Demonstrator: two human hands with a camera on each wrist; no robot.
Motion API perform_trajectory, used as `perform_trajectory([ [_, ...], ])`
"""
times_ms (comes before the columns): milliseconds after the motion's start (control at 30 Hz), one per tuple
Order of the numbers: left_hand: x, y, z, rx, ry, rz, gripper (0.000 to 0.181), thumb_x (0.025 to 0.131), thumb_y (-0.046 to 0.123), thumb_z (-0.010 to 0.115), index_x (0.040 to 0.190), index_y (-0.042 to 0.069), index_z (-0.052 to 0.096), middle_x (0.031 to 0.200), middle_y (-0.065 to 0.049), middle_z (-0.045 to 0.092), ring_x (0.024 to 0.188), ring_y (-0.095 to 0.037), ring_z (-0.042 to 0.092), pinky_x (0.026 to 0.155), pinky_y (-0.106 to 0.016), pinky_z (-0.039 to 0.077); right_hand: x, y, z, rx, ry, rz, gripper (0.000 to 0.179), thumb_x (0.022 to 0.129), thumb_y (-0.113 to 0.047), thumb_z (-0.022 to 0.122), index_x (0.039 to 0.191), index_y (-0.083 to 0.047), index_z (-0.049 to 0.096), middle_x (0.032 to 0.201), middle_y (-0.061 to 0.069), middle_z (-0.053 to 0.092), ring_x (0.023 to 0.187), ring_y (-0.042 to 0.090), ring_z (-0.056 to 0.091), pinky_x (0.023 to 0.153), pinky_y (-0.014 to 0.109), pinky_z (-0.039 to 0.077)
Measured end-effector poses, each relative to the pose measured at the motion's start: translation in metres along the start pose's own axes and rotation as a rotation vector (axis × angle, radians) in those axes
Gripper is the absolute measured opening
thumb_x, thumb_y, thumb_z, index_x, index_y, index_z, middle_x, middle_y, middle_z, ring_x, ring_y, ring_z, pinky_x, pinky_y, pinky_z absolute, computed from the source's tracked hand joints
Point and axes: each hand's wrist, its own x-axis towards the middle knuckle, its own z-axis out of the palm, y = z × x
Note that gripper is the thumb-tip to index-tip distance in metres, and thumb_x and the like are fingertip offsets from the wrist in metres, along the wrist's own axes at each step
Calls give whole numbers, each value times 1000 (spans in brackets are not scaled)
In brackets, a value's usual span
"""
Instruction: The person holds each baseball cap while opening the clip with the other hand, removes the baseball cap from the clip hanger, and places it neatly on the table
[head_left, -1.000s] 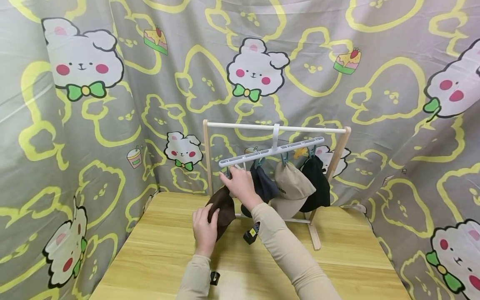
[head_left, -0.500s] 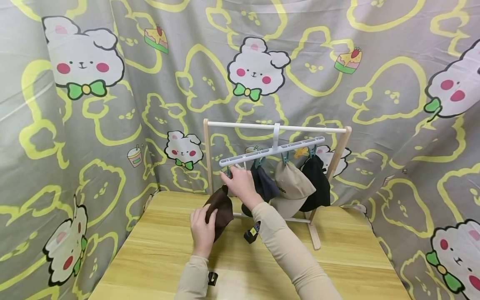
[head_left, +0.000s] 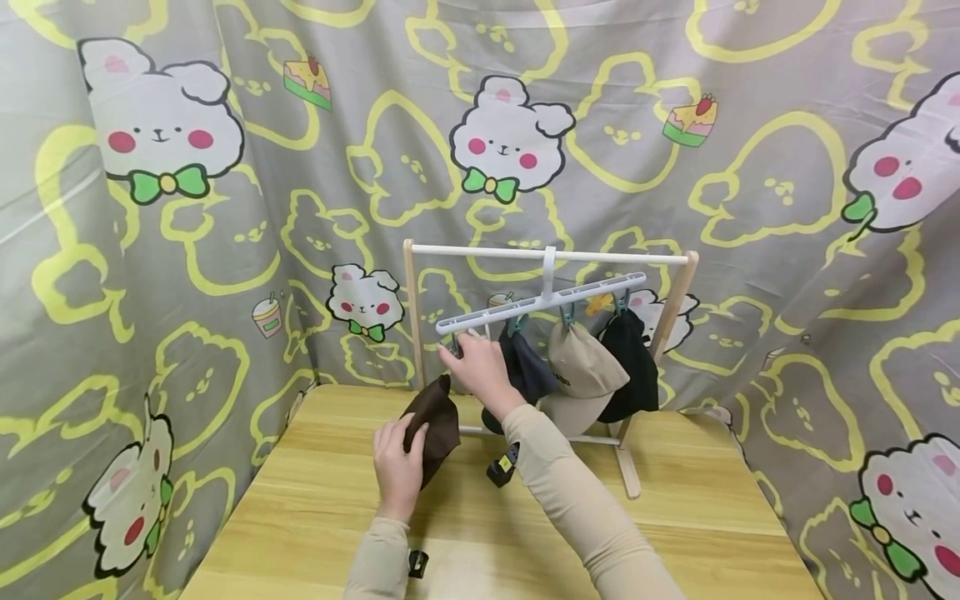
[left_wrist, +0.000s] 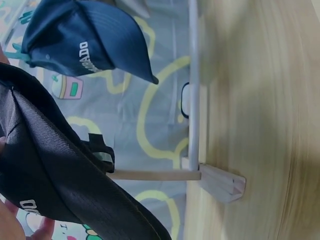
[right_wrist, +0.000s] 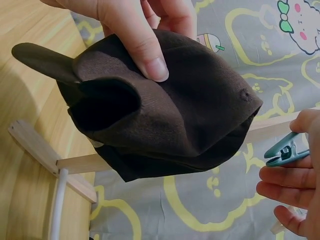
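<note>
My left hand grips a dark brown cap by its crown, thumb on one side and fingers on the other. In the right wrist view the cap hangs sideways, its brim to the left and its back opening showing. White lettering on it shows partly in the left wrist view. My right hand pinches a teal clip below the left end of a white clip hanger. The clip's tips point at the cap's crown, with a gap between them and the cloth.
From the hanger's other clips hang a navy cap, a beige cap and a black cap. The hanger hooks on the white top bar of a wooden rack on the wooden table. A patterned curtain surrounds it.
My left hand has drawn the brown cap slightly left and away from the hanger, widening the gap to my right hand. The right hand stays at the hanger's left end.
</note>
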Motion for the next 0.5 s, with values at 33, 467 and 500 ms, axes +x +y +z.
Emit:
perform_trajectory([
  [33,0,-1,-1,0,1,-2,23,76,1,80,97,0,71,83,-15,65,81,-31,52,78,-33,39,0,0,0,0,-1,0,47,97,-42,56,61,-15,42,51,-3,35,43,14,33,48,23,21],
  [467,-3,-5,-9,12,-4,-10,24,74,-1,80,97,1,71,85,-15,65,82,-30,51,76,-32,39,0,0,1,-16,-9,4,47,97,-43,55,62,-15,42,52,-3,34,44,14,34,49,24,21],
  [500,-3,-5,-10,11,-2,-7,24,74,-1,80,97,0,71,85,-15,65,82,-30,51,75,-32,39,0,0,1,-16,-10,5,47,97,-43,55,62,-15,42,52,-3,34,44,14,34,49,24,22],
])
